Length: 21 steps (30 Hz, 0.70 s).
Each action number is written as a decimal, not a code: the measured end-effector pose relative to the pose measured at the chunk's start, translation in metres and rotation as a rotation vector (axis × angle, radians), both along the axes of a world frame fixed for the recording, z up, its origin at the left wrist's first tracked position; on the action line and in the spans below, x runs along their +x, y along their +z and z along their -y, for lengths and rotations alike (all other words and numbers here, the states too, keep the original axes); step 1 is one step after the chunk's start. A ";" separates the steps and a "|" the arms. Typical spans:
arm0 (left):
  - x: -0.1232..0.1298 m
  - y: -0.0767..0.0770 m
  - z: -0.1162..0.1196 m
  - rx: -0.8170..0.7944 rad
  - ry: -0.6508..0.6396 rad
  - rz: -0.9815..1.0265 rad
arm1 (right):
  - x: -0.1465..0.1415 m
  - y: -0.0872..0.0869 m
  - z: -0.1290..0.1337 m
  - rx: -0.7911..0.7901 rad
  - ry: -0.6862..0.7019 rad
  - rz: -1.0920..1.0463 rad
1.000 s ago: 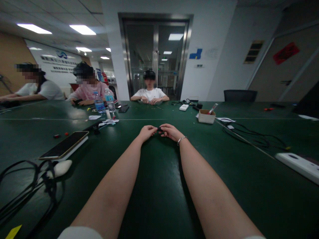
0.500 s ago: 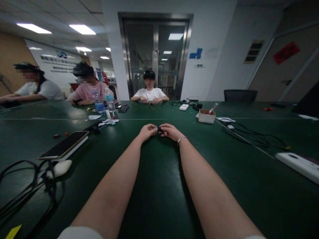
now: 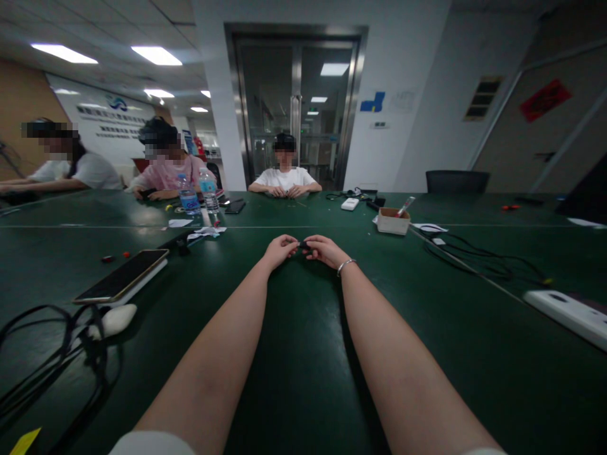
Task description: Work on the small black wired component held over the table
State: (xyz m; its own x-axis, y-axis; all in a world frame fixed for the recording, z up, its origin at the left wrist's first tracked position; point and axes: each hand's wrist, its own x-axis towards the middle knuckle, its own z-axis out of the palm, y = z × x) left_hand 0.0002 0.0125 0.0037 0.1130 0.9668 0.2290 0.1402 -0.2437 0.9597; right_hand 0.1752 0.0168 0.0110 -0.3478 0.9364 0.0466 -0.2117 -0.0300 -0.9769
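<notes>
Both my hands meet over the middle of the green table (image 3: 303,328), forearms stretched forward. A small black object (image 3: 304,244) sits between the fingertips, too small to name. My right hand (image 3: 326,251), with a silver bracelet (image 3: 346,267) at the wrist, is closed in a pinch on it. My left hand (image 3: 281,252) is pinched too, its fingertips at the left end of the black object, where a small light-coloured bit shows. The fingers hide most of what they hold.
To the left lie a phone (image 3: 124,276) on a white box, a computer mouse (image 3: 118,320) and black cables (image 3: 38,360). Water bottles (image 3: 208,191), a small box (image 3: 393,222) and a white power strip (image 3: 566,316) are around. A person (image 3: 284,177) sits opposite; two others sit at left.
My hands stay in nearly the same place, with the black object still between them. The person opposite has shifted their hands slightly.
</notes>
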 end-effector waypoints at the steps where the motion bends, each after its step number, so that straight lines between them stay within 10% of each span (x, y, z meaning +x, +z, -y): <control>1: 0.000 0.001 0.001 -0.020 0.003 0.003 | 0.000 0.000 0.000 0.000 -0.002 0.002; 21: -0.004 -0.009 -0.009 0.077 -0.015 -0.170 | 0.000 0.002 0.002 -0.008 -0.014 0.006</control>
